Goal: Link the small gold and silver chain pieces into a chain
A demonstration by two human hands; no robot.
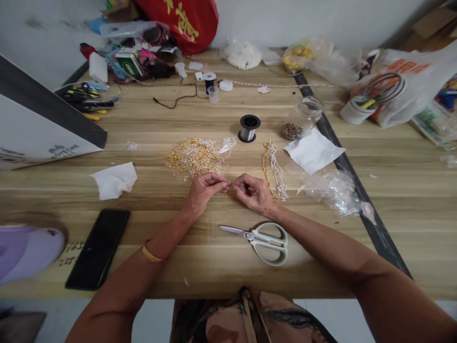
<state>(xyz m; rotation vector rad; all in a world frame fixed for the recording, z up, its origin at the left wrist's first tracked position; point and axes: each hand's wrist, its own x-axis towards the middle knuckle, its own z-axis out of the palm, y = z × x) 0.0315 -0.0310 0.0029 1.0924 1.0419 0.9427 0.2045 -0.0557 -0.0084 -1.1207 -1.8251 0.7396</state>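
My left hand (206, 189) and my right hand (253, 193) meet almost tip to tip above the middle of the table. Both are closed in a pinch, and whatever lies between the fingers is too small to make out. Just beyond them spreads a pile of gold and silver jewelry findings (194, 157). To the right of my right hand lie gold and silver chains (274, 169). Scissors with pale handles (259, 239) rest nearer to me, blades pointing left. A spool of silver wire (249, 128) stands upright behind the hands.
A black phone (98, 248) and a crumpled tissue (114, 181) lie at the left. On the right are white paper (314, 150), clear plastic bags (332, 191) and a glass jar of beads (302, 119). Pliers (84, 98), bags and boxes crowd the back.
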